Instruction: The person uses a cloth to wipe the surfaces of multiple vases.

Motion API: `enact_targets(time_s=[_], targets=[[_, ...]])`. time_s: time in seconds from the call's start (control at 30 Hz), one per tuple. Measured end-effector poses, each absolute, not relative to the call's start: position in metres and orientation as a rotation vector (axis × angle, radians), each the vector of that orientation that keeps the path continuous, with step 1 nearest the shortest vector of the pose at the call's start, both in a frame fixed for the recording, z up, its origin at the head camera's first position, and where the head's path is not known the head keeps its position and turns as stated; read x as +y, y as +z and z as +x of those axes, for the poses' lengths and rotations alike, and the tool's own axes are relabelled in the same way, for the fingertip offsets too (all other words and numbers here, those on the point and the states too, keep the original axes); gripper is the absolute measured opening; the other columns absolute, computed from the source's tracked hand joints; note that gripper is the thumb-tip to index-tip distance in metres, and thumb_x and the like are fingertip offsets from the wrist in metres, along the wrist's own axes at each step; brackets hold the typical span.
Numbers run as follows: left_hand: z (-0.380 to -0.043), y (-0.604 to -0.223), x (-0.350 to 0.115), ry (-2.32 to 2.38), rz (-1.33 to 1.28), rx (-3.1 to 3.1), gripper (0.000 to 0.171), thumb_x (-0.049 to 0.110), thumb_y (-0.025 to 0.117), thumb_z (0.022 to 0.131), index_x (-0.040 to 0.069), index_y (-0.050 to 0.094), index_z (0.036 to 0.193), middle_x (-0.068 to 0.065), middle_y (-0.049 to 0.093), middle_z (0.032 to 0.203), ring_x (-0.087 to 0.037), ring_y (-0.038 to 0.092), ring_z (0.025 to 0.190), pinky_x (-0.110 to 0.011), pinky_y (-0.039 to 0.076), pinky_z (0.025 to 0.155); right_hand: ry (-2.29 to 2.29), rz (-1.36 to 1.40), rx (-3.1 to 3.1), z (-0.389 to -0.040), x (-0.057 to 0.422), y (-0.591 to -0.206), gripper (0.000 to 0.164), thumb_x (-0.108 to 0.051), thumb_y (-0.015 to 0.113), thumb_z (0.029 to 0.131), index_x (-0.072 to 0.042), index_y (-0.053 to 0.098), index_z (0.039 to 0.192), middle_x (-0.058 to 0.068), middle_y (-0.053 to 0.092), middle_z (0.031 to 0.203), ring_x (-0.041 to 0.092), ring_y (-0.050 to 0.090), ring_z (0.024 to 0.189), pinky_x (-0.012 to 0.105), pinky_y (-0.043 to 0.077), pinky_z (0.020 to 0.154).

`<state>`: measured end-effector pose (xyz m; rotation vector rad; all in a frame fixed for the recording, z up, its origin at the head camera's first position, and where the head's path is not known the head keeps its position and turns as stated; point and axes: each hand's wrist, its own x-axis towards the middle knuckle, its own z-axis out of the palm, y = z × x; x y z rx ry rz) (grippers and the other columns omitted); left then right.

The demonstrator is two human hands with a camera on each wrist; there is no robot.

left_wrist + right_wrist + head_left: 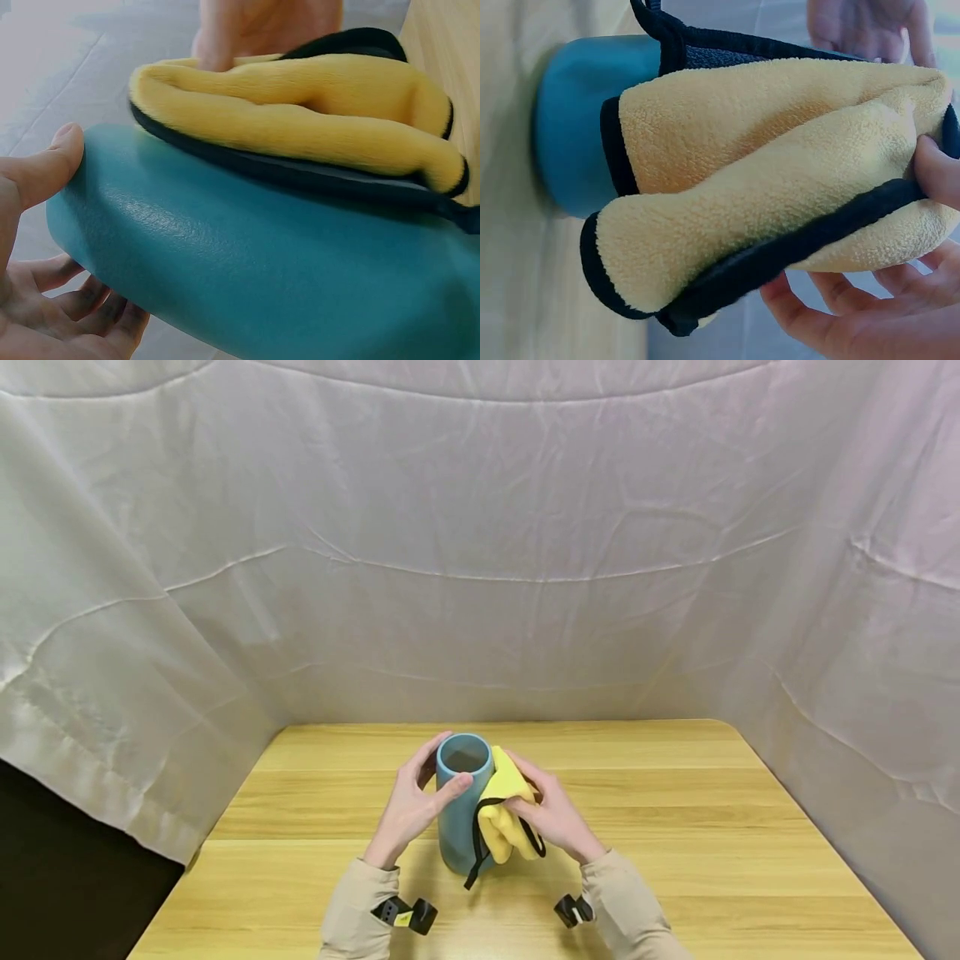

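Observation:
A tall teal-blue vase point(455, 827), open at the top, stands upright on the wooden table. My left hand point(414, 802) grips it near the rim, thumb on the near side and fingers round the left side. In my right hand point(553, 814) is a bunched yellow cloth point(506, 827) with black edging, pinched between thumb and fingers. The cloth lies along the right side of the vase, as the left wrist view also shows with the cloth point(300, 127) over the smooth vase wall point(225, 247). A black loop hangs from the cloth's lower corner.
The light wood table point(712, 860) extends to both sides of the vase. Pale grey curtains point(525, 527) enclose it at the back and sides. A dark area point(67, 868) lies beyond the left edge. Black wrist straps with small cameras point(423, 916) sit on both sleeves.

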<state>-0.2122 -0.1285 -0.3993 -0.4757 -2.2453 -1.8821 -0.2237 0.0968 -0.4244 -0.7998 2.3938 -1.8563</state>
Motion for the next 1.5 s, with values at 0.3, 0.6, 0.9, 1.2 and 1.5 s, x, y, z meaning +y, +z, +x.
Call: enact_targets(time_s=[0.3,0.6,0.9,1.2,1.5], targets=[[-0.212,-0.401,-0.129,-1.886,-0.469,-2.250,0.066,0.015,0.077,0.089,0.012,0.048,0.148,-0.014,0.057,0.144,-0.032,0.053,0.137,-0.054,0.033,0.121,-1.763,-0.749,2.358,-0.228,0.104,-0.446,0.067,-0.002,0.066,0.093,-0.006,0.040,0.154,0.024,0.051,0.149,0.036,0.054,0.128,0.030,0.053,0.096],[-0.211,-0.401,-0.129,-1.893,-0.468,-2.252,0.066,0.016,0.077,0.089,0.013,0.047,0.149,-0.014,0.057,0.145,-0.032,0.052,0.138,-0.053,0.033,0.122,-1.710,-0.693,2.369,-0.231,0.107,-0.459,0.064,-0.002,0.066,0.092,-0.007,0.043,0.153,0.021,0.051,0.150,0.042,0.050,0.134,0.043,0.046,0.105],[-0.212,-0.401,-0.129,-1.893,-0.463,-2.262,0.066,0.016,0.077,0.089,0.013,0.048,0.148,-0.014,0.057,0.145,-0.032,0.051,0.138,-0.054,0.033,0.122,-1.716,-0.683,2.362,-0.230,0.107,-0.460,0.066,0.000,0.065,0.091,-0.006,0.043,0.152,0.022,0.051,0.150,0.041,0.051,0.133,0.040,0.047,0.103],[-0.213,-0.402,-0.129,-1.872,-0.478,-2.253,0.065,0.016,0.077,0.089,0.012,0.049,0.147,-0.014,0.058,0.144,-0.032,0.052,0.137,-0.053,0.034,0.121,-1.724,-0.709,2.340,-0.229,0.110,-0.459,0.065,-0.006,0.066,0.095,-0.003,0.039,0.154,0.026,0.050,0.149,0.041,0.051,0.133,0.031,0.048,0.102],[-0.213,-0.399,-0.129,-1.869,-0.491,-2.241,0.065,0.015,0.077,0.089,0.008,0.049,0.147,-0.015,0.059,0.142,-0.032,0.054,0.136,-0.053,0.034,0.121,-1.803,-0.782,2.304,-0.230,0.107,-0.443,0.063,-0.008,0.064,0.096,-0.004,0.039,0.154,0.026,0.049,0.149,0.018,0.056,0.122,0.021,0.051,0.095]])
